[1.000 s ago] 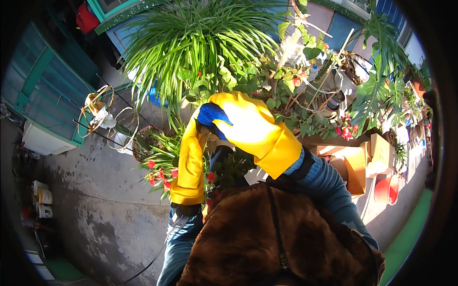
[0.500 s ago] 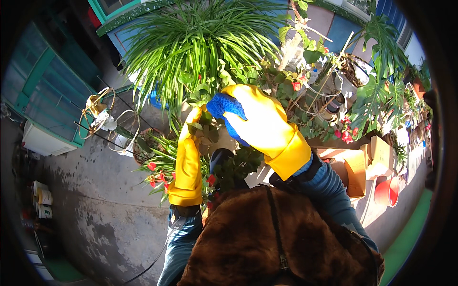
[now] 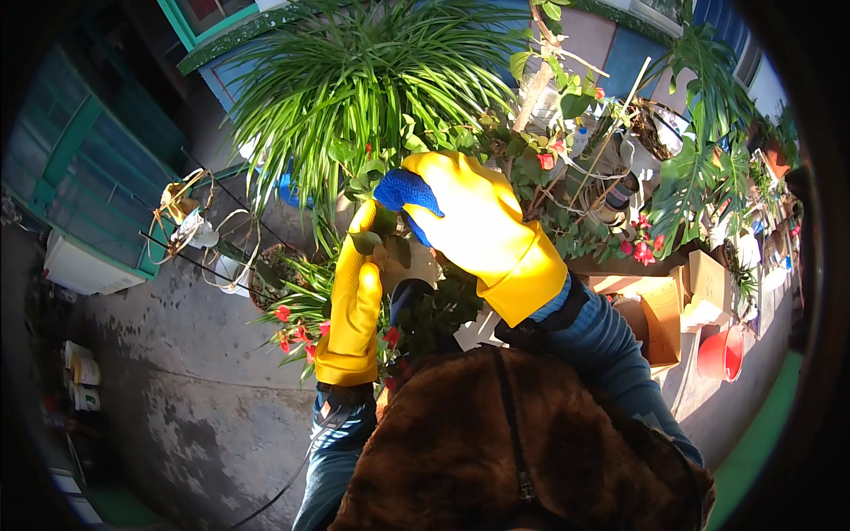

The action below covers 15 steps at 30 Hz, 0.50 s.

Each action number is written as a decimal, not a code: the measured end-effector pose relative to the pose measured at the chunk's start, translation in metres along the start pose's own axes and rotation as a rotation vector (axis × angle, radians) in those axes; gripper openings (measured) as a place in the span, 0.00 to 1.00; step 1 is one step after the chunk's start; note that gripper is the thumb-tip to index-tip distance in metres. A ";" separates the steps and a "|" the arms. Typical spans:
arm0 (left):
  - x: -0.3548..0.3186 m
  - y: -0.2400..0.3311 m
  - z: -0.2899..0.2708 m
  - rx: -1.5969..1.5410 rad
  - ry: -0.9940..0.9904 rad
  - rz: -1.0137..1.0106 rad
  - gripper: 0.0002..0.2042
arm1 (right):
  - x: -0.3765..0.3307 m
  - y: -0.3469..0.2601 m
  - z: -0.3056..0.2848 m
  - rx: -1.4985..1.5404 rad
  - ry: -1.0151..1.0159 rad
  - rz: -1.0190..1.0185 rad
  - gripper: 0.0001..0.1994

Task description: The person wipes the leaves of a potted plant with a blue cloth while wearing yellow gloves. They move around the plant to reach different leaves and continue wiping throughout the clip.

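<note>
My right hand (image 3: 474,217), in a yellow rubber glove, is closed around a bunched blue cloth (image 3: 407,192). The cloth presses in among the green leaves of a potted shrub, close to the fingertips of my left hand (image 3: 352,305). That hand, gloved in yellow too, reaches upward with its fingers stretched out and its thumb apart. A green leaf (image 3: 365,242) lies against its fingers, and another darker leaf (image 3: 398,250) hangs between the hands. The cloth and the right glove hide whatever leaf is beneath them.
A large spider plant (image 3: 372,97) spreads just beyond my hands. Red flowers (image 3: 297,332) stand at left; a cardboard box (image 3: 660,319) and a red bucket (image 3: 722,354) are at right. Thin rods and a tied-up white bundle (image 3: 195,230) stick out at left.
My right hand and the cloth have shifted slightly left and toward me. The left hand's thumb stands out more from its fingers.
</note>
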State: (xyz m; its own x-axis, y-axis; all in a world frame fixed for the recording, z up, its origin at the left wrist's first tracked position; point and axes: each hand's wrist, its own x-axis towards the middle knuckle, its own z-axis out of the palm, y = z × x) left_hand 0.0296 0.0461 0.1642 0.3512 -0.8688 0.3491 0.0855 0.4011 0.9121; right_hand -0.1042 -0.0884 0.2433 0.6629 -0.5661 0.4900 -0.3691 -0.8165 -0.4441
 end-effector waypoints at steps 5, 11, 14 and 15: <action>0.003 0.005 -0.001 -0.073 -0.076 -0.036 0.51 | -0.002 -0.002 -0.031 0.152 -0.162 -0.115 0.18; 0.003 0.008 0.001 -0.067 -0.119 -0.112 0.44 | -0.001 -0.006 -0.019 0.039 -0.290 -0.219 0.18; 0.001 0.009 0.005 0.166 -0.056 -0.186 0.43 | -0.001 -0.009 -0.006 0.024 -0.161 -0.388 0.13; 0.001 0.007 0.008 0.189 -0.018 -0.127 0.42 | -0.002 -0.010 -0.006 0.010 -0.164 -0.366 0.13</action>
State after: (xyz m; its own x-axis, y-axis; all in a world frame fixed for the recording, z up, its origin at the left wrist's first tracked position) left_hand 0.0234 0.0458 0.1732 0.3318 -0.9147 0.2308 -0.0491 0.2276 0.9725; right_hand -0.1054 -0.0802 0.2509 0.8446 -0.2122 0.4916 -0.0836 -0.9591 -0.2705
